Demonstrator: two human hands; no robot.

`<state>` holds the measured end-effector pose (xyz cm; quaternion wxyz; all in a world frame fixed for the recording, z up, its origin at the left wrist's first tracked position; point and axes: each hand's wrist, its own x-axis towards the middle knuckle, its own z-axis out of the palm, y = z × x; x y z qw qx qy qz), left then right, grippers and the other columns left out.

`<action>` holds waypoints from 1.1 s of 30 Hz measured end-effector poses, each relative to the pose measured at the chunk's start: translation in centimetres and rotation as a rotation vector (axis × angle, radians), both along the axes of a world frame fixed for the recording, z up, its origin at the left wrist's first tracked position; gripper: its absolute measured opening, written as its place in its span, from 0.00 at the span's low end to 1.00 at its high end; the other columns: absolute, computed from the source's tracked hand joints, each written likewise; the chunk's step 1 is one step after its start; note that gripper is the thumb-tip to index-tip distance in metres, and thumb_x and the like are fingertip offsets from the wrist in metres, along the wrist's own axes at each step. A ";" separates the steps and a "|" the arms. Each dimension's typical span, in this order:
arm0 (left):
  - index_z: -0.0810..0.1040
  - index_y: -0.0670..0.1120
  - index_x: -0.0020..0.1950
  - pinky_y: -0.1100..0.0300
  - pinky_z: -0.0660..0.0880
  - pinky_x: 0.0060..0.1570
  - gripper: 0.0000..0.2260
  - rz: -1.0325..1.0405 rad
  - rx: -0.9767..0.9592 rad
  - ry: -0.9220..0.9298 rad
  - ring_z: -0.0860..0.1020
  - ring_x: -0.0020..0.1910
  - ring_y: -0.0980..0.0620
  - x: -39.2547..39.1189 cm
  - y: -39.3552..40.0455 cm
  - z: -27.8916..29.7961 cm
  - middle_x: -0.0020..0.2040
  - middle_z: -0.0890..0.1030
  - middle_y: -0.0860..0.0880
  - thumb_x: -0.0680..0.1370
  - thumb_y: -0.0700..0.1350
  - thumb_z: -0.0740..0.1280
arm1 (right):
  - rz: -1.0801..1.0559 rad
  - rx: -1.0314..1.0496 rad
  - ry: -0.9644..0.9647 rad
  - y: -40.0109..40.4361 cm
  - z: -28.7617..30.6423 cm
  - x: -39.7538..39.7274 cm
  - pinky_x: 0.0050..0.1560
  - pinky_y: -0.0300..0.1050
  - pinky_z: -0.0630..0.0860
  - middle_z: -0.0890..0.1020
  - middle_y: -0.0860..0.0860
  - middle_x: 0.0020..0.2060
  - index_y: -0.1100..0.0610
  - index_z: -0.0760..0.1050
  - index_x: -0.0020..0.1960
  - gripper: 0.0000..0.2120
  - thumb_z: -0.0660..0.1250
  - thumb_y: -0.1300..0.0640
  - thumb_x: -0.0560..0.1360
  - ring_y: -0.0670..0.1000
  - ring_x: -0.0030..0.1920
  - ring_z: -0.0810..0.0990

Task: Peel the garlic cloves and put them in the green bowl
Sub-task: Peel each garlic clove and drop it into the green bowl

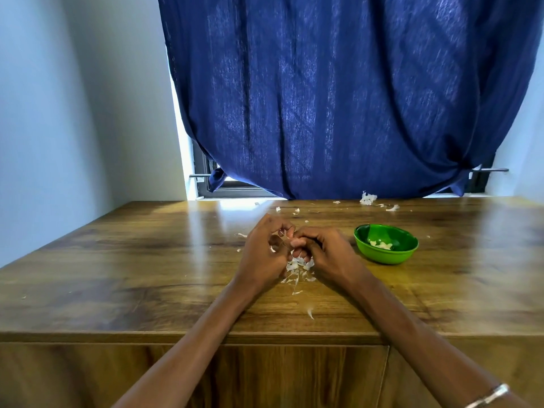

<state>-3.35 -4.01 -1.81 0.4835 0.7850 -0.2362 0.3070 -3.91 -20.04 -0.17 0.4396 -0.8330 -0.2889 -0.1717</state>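
Nearest you, at about five o'clock, your right wrist carries a thin metal bangle (487, 396), and both forearms run up over the front edge of the wooden table (117, 260) toward its middle. Your left hand (266, 251) and right hand (321, 251) meet there, fingers curled inward and fingertips touching, pinching what looks like a garlic clove (294, 244) between them; it is mostly hidden by the fingers, so you cannot read its long axis or how much skin is left on it. Directly under the hands lies a heap of papery peels (298, 267), with stray flakes trailing back toward you at six o'clock. From the grip, the green bowl (409, 254) sits at about three o'clock, near but clear of your right hand, and a few pale peeled cloves (381, 245) already lie in its bottom. That makes your right hand the nearer one for the drop, with a short sideways carry to the right once the skin is off; the peeling itself looks unfinished. Farther out, at one o'clock near the table's back edge, more loose skins (368, 198) are scattered, and behind them hangs a dark blue curtain (338, 98) over the window.
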 end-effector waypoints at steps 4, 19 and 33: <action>0.76 0.44 0.48 0.55 0.79 0.31 0.05 -0.067 -0.024 0.068 0.82 0.38 0.46 -0.1 0.2 0.1 0.47 0.78 0.49 0.80 0.37 0.70 | 0.009 0.018 0.011 0.0 -0.1 0.2 0.41 0.32 0.76 0.84 0.42 0.38 0.46 0.81 0.46 0.16 0.62 0.63 0.82 0.39 0.41 0.81; 0.78 0.44 0.48 0.55 0.79 0.26 0.06 -0.024 -0.208 -0.011 0.82 0.36 0.47 -0.6 -0.1 0.6 0.44 0.81 0.47 0.78 0.36 0.72 | 0.010 0.234 0.052 0.5 0.1 0.0 0.39 0.31 0.76 0.85 0.36 0.40 0.42 0.82 0.49 0.10 0.69 0.57 0.78 0.37 0.44 0.82; 0.84 0.47 0.57 0.61 0.80 0.32 0.13 0.141 -0.119 -0.075 0.84 0.39 0.58 -0.2 0.1 0.6 0.58 0.83 0.52 0.78 0.33 0.70 | -0.092 0.323 0.096 -0.1 -0.5 1.3 0.43 0.38 0.78 0.86 0.40 0.49 0.47 0.84 0.55 0.09 0.70 0.57 0.77 0.40 0.49 0.83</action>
